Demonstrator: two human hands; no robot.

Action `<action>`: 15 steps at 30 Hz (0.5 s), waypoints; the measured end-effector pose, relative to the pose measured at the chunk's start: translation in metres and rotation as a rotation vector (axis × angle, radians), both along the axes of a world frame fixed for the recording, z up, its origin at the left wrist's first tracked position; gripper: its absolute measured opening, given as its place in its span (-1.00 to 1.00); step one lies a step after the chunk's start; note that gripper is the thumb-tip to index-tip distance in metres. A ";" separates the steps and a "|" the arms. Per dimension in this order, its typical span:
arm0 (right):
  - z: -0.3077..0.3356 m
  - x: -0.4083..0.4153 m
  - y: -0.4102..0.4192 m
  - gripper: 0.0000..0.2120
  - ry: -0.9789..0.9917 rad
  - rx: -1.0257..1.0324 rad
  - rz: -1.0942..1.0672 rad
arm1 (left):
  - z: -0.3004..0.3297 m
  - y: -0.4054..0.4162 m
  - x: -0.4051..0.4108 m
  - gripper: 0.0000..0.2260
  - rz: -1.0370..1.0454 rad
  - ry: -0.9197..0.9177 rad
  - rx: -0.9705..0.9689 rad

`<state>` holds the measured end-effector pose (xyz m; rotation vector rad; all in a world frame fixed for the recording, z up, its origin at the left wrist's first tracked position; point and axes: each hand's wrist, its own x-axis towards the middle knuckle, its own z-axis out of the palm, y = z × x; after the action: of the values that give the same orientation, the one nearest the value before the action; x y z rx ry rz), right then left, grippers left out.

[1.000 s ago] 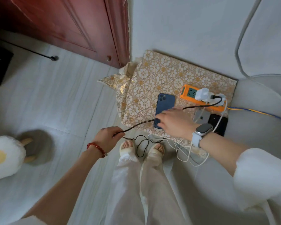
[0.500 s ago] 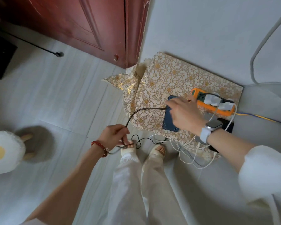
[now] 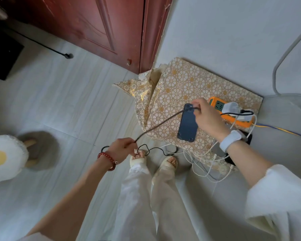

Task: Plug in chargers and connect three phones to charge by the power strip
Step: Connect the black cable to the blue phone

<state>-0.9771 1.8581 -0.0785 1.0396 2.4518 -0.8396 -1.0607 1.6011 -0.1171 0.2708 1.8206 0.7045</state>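
Fingers of the right hand [image 3: 208, 119] pinch the black cable [image 3: 161, 125] above the blue phone [image 3: 188, 125], which lies back-up on the floral cloth [image 3: 177, 87], left of the orange power strip [image 3: 230, 113]. The left hand [image 3: 122, 147] pinches the same cable nearer, beyond the table's near-left edge.

My one head camera looks steeply down from standing height at my hands, my feet and the floor [image 3: 50, 101].
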 end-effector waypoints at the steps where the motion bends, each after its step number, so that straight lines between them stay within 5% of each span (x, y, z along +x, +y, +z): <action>1: 0.001 0.000 -0.006 -0.58 -0.026 0.109 0.109 | -0.001 0.000 0.000 -0.79 0.155 -0.043 0.004; 4: 0.012 0.001 -0.042 -0.47 0.232 0.354 0.319 | 0.007 0.005 -0.002 -0.77 0.760 -0.356 0.140; 7: 0.012 0.014 -0.080 -0.60 0.556 0.286 0.440 | 0.018 0.013 -0.009 -0.78 1.058 -0.551 0.204; 11: -0.009 0.028 -0.117 -0.48 0.162 -0.346 0.393 | 0.032 0.025 -0.018 -0.79 1.117 -0.708 0.190; 15: -0.038 0.029 -0.132 -0.56 -0.044 -0.590 0.390 | 0.037 0.022 -0.028 -0.79 1.089 -0.834 0.236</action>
<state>-0.9484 1.7257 -0.1167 0.3501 2.0571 -1.2637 -1.0882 1.6234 -0.0800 -0.8317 0.9527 1.4943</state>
